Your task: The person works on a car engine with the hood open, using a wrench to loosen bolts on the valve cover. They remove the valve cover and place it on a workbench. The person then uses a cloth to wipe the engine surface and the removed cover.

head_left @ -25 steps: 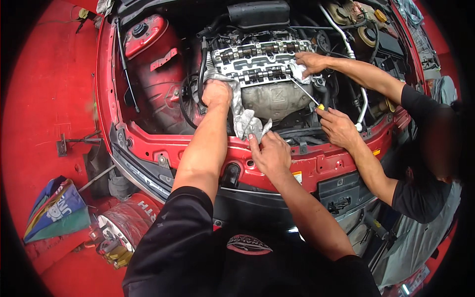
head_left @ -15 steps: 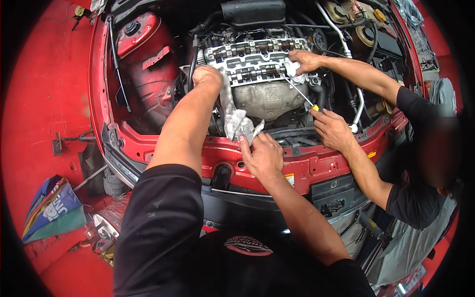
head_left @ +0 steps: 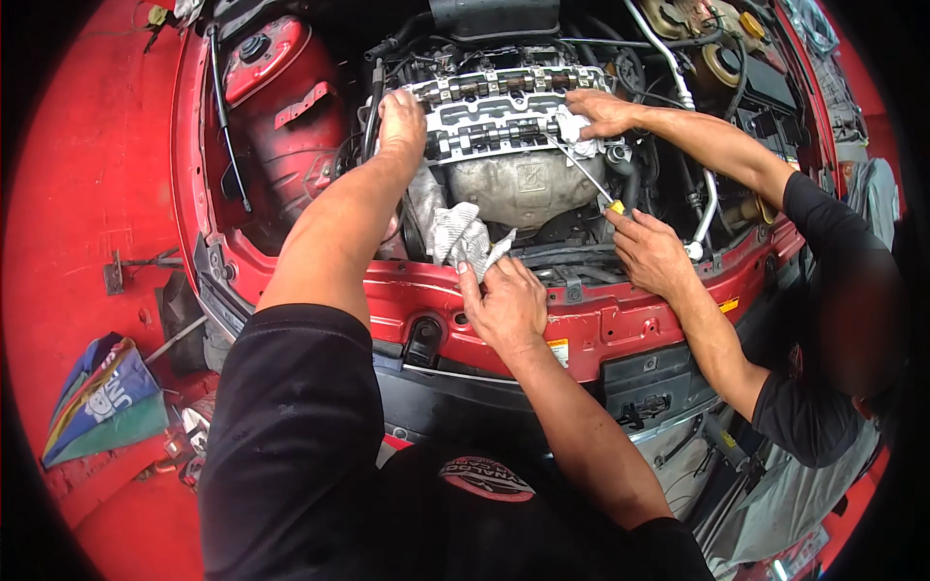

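My left hand is curled over the left end of the exposed cylinder head; what its fingers hold is hidden. The striped white-grey rag hangs from beneath it down toward the red front panel. My right hand grips the rag's lower end at that panel. At the right, a co-worker's upper hand presses a white cloth at the head's end, and their lower hand holds a screwdriver with a yellow handle, its shaft reaching up to the camshaft.
The engine bay is bounded by red body panels, a strut at left and a white pipe at right. A metal heat shield lies below the head. The co-worker leans in from the right. A colourful cloth lies lower left.
My left hand has moved up and left along the cylinder head, with more rag showing below it. My right hand has shifted slightly left. The co-worker's hands have moved only slightly.
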Available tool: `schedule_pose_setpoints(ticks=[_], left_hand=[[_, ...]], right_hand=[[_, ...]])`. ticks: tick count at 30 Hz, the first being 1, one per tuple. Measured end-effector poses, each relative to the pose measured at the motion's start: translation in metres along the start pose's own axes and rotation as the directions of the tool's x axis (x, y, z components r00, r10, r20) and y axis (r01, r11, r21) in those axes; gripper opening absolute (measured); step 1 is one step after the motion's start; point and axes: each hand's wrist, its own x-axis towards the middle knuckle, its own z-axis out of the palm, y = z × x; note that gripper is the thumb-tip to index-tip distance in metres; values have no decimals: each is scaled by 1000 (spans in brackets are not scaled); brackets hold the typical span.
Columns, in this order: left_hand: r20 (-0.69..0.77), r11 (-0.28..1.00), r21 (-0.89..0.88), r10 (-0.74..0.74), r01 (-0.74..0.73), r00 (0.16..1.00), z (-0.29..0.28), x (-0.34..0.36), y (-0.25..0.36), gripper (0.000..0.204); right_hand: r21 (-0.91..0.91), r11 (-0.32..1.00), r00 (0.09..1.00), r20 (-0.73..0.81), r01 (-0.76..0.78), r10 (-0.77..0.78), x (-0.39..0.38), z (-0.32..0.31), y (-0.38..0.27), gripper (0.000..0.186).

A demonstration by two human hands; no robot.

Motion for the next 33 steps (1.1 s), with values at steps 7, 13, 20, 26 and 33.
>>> schedule_pose_setpoints(ticks=[7, 13, 20, 26, 33], left_hand=[[361, 790, -569, -11, 230, 933, 13, -10, 0, 34], [547, 0, -794, -437, 608, 714, 32, -23, 26, 37], [112, 148, -957, -602, 248, 791, 40, -38, 35, 60], [353, -72, -928, -477, 364, 805, 37, -40, 30, 72], [389, 279, -769, -510, 575, 767, 49, -33, 41, 40]], right_hand=[[-12, 999, 998, -55, 31, -32, 1, 1, -2, 43], [-60, 998, 999, -40, 25, -27, 1, 4, 0, 43], [-7, 1000, 996, -93, 11, -12, -3, 4, 1, 38], [-13, 1000, 993, -119, -24, 22, -5, 4, 1, 39], [-62, 998, 992, -126, -18, 10, -4, 6, 1, 45]])
